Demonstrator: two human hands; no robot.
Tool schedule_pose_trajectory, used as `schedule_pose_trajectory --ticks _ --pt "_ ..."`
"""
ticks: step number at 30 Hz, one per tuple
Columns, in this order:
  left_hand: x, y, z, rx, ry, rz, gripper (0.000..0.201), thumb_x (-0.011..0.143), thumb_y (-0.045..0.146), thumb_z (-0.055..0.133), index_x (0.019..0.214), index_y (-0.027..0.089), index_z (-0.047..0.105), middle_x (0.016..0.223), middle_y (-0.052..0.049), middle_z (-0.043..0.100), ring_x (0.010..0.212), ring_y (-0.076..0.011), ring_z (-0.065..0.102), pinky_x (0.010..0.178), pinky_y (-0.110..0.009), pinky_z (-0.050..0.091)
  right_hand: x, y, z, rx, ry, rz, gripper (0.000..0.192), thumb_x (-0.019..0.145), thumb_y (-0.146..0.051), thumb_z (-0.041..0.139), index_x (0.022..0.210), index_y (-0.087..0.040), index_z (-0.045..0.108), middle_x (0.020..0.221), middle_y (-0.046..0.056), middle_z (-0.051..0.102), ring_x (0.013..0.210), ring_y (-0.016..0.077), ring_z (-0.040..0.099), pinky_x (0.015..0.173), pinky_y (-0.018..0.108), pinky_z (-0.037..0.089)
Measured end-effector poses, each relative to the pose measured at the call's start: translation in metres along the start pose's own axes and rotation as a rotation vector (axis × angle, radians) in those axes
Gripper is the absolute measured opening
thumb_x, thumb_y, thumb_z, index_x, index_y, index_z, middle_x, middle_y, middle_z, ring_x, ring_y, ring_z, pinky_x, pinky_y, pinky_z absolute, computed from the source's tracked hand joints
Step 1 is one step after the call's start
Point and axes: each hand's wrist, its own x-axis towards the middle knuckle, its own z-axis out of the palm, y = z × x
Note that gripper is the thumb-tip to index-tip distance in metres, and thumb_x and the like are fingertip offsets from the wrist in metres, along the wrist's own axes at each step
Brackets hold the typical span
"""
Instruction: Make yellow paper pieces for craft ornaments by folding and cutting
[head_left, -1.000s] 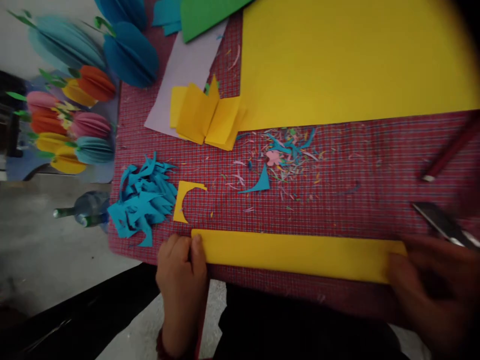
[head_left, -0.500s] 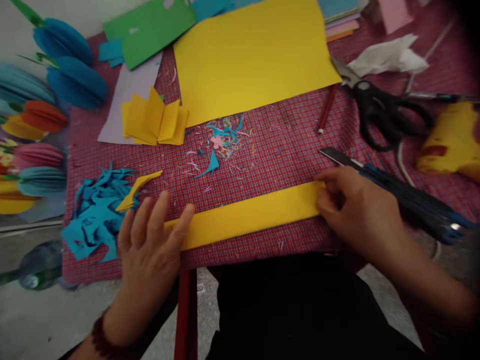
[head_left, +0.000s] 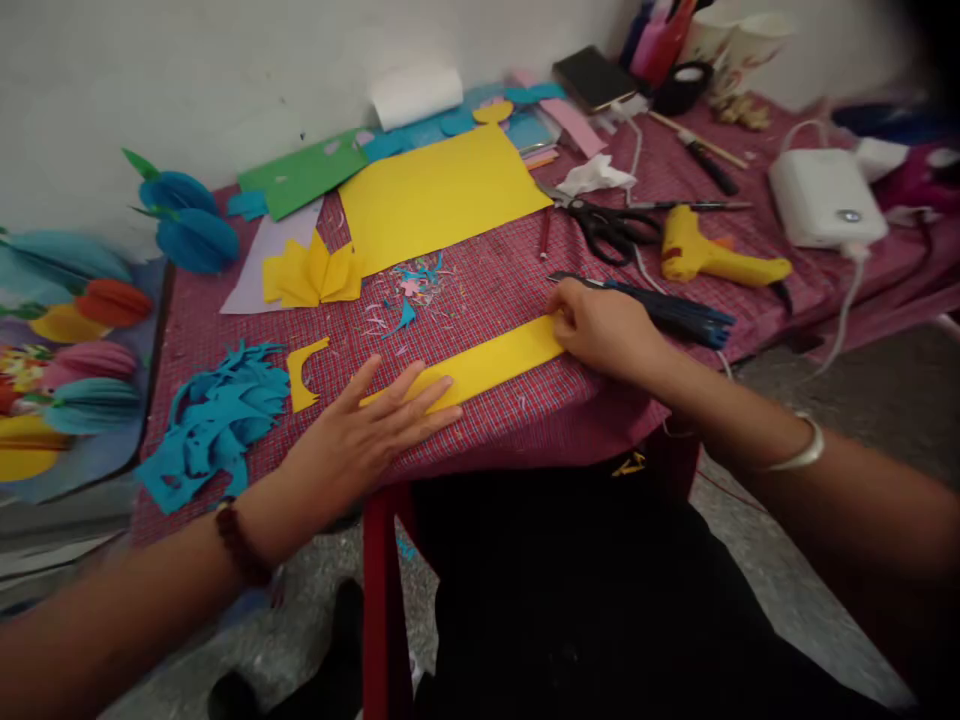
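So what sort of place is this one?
Probably a home craft table: coloured paper sheets, scissors and a glue gun lie on a checked cloth, with finished paper flowers alongside. Both hands press a yellow strip.

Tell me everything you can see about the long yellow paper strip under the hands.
The yellow paper strip is a long, narrow band of plain paper, lying flat on the red checked cloth near the table's front edge, running at a slant from lower left to upper right. The left hand rests flat with spread fingers on its left end; the right hand pinches its right end. Its surface looks smooth and unmarked.
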Motion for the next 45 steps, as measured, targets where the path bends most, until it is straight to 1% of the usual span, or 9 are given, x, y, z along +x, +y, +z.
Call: schedule_pose_trajectory --ticks 7,16,22,25,28,32,37,40,45 --pt "-0.001 0.004 0.007 0.027 -0.049 0.065 0.072 0.088 -0.003 0.031 0.147 0.037 0.028 0.152 0.005 0.040 0.144 -0.0134 0.026 0.120 -0.046 0.011 -0.008 -0.005 0.001 -0.044 -0.064 -0.047 0.021 0.086 -0.015 0.046 0.101 -0.015 0.060 0.087 0.009 0.073 0.075 0.0198 0.067 0.060 0.026 0.038" --pt "0.006 0.000 -0.011 -0.142 -0.164 -0.092 0.061 0.090 0.003 0.034 0.144 0.032 0.038 0.149 0.001 0.045 0.142 -0.0133 0.030 0.118 -0.039 0.018 0.003 0.008 -0.004 -0.086 -0.081 -0.166 0.025 0.090 -0.017 0.037 0.107 -0.014 0.055 0.085 0.013 0.071 0.073 0.0244 0.067 0.057 0.028 0.036" --pt "0.053 0.067 -0.015 -0.069 -0.106 -0.306 0.046 0.090 0.019 0.049 0.135 0.016 0.049 0.123 -0.017 0.062 0.115 -0.0271 0.058 0.096 -0.040 0.043 0.000 0.012 -0.001 -0.142 -0.035 -0.243 0.027 0.091 -0.018 0.034 0.109 -0.014 0.054 0.085 0.013 0.071 0.071 0.0246 0.066 0.055 0.029 0.035" --pt "0.083 0.107 -0.013 0.125 -0.057 -0.553 0.092 0.077 0.060 0.063 0.147 0.008 0.033 0.123 -0.030 0.055 0.111 -0.0432 0.054 0.087 -0.052 0.045 -0.002 0.012 0.001 -0.164 -0.003 -0.256 0.026 0.091 -0.017 0.034 0.106 -0.014 0.056 0.082 0.011 0.071 0.068 0.0230 0.066 0.054 0.028 0.033" --pt "0.100 0.126 -0.008 0.184 -0.047 -0.716 0.100 0.073 0.074 0.054 0.148 0.012 0.031 0.120 -0.030 0.056 0.108 -0.0457 0.055 0.082 -0.053 0.046 -0.004 0.012 0.001 -0.175 0.037 -0.262 0.026 0.092 -0.017 0.035 0.103 -0.013 0.058 0.080 0.012 0.070 0.068 0.0232 0.065 0.057 0.029 0.036" --pt "0.103 0.127 -0.001 0.196 0.006 -0.770 0.101 0.068 0.074 0.059 0.147 0.018 0.032 0.122 -0.029 0.055 0.109 -0.0471 0.055 0.085 -0.055 0.044 -0.014 0.007 -0.002 -0.168 0.168 -0.351 0.028 0.093 -0.018 0.036 0.104 -0.012 0.061 0.099 0.016 0.068 0.093 0.0299 0.062 0.078 0.039 0.042" --pt "0.103 0.127 0.006 0.178 0.022 -0.787 0.102 0.064 0.075 0.063 0.142 0.013 0.040 0.123 -0.029 0.055 0.112 -0.0482 0.053 0.087 -0.056 0.043 -0.034 -0.010 0.010 -0.021 0.166 -0.743 0.043 0.096 -0.031 0.041 0.133 -0.013 0.051 0.141 0.014 0.051 0.131 0.0291 0.043 0.109 0.046 0.031" --pt "0.100 0.127 0.013 0.160 0.049 -0.791 0.108 0.061 0.077 0.064 0.142 0.011 0.039 0.127 -0.031 0.053 0.116 -0.0485 0.052 0.093 -0.057 0.041 -0.040 -0.012 0.027 -0.011 0.087 -0.825 0.053 0.097 -0.039 0.038 0.142 -0.012 0.043 0.150 0.013 0.042 0.140 0.0290 0.034 0.111 0.048 0.031" --pt "0.067 0.113 0.025 0.121 0.142 -0.687 0.107 0.071 0.080 0.048 0.141 0.000 0.038 0.139 -0.029 0.046 0.131 -0.0409 0.041 0.112 -0.051 0.026 -0.038 -0.005 0.045 -0.048 0.125 -0.841 0.069 0.091 -0.057 0.045 0.146 -0.016 0.037 0.154 0.016 0.033 0.142 0.0335 0.029 0.112 0.054 0.028"
